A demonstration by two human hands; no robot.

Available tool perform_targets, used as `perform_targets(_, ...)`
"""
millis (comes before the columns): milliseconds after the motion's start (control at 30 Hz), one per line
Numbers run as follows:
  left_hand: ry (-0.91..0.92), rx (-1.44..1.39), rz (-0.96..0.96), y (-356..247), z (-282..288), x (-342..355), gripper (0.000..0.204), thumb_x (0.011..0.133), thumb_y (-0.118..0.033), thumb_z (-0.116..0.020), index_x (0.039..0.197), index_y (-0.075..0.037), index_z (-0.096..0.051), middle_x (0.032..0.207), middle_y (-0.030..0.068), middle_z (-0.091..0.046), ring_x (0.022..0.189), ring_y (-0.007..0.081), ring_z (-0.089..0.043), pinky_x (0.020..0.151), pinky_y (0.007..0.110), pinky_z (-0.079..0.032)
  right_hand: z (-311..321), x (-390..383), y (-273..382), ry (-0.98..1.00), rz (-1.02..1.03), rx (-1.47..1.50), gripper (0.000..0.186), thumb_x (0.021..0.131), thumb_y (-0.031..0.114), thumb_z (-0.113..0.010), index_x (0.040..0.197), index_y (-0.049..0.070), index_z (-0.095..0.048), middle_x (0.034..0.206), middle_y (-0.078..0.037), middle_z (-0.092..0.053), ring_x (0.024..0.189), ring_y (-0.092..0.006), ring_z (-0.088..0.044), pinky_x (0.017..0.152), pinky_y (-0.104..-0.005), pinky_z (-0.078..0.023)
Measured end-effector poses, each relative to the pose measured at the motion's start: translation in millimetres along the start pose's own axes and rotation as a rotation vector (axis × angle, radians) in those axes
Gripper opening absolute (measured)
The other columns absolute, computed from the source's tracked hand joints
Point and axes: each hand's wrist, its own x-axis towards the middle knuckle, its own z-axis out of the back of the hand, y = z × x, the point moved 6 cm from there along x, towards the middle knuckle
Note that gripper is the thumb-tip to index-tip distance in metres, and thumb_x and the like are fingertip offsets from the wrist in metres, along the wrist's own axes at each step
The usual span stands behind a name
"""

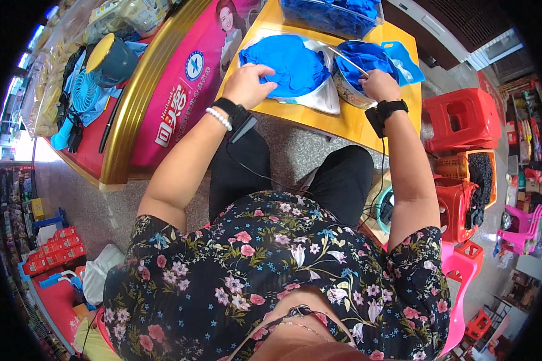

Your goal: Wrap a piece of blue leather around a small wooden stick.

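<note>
My left hand (250, 84) rests its curved, spread fingers at the near left edge of soft blue sheets (292, 60) heaped in a round bowl. My right hand (378, 84) grips a long thin stick (346, 59) angled over a second round container (349, 84) holding more crumpled blue material (373, 55). A white cloth or bag (325, 105) lies under the left bowl on the yellow table (391, 120). Just beyond the second container is a blue plastic tray (412, 69).
A clear bin (328, 18) of blue material stands at the table's back. A gold-trimmed pink counter (120, 138) with a fan (85, 90) and bucket (111, 63) is at left. Red stools (461, 102), orange baskets (448, 165) and pink chairs (518, 231) stand at right.
</note>
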Motion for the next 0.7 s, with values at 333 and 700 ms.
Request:
perform_targets(333, 0.026, 0.365, -0.283, -39.0, -31.9, 31.4, 0.041, 0.075, -0.014, -0.066, 0.116, -0.016, -0.06, 0.113, 0.0113, -0.055, 0.105, 0.0304, -0.052, 0.091, 0.038, -0.043, 42.2, -29.2, -30.1, -0.432, 0.078, 0.313, 0.026, 0.081, 0.028, -0.058, 0.095, 0.009, -0.068, 0.087, -0.019, -0.065, 0.083, -0.0352, -0.063, 0.072, -0.0424, -0.05)
perform_targets(700, -0.036, 0.359, 0.168, -29.0, -44.0, 65.5, 0.064, 0.072, -0.041, -0.072, 0.123, -0.008, -0.051, 0.118, 0.0181, -0.054, 0.107, 0.0343, -0.055, 0.089, 0.043, -0.046, -40.2, -128.3, -20.8, -0.043, 0.072, 0.044, 0.039, 0.082, 0.016, -0.047, 0.119, 0.02, -0.057, 0.084, -0.019, -0.065, 0.077, -0.0359, -0.063, 0.07, -0.0465, -0.05)
